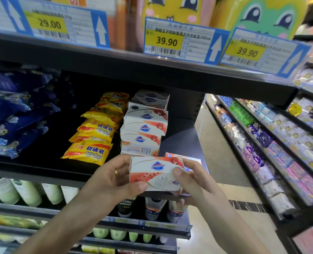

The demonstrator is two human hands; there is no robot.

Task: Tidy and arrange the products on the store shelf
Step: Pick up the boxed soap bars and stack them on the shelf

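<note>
Risk: your left hand (113, 177) and right hand (189, 180) together grip the soap box (154, 172) just before the shelf edge (42, 173); the leaning box stack (144, 125) behind could topple if you nudge it.

Soap box (155, 173) held between left hand (115, 178) and right hand (192, 182), in front of the middle shelf (42, 169), at its front edge. Behind the box, on that shelf: stack of soap boxes (144, 125), near the shelf's right end. Just left of the stack: pile of sulfur soap packs (95, 136). Further left, well apart: stacked pouches (14, 114). Above, on the upper shelf's front edge: price tags (166, 42). Below the middle shelf: bottles (24, 193) at left, tubes (152, 208) under the hands. Right, across the aisle: neighbouring shelves (272, 143) with packaged goods.
</note>
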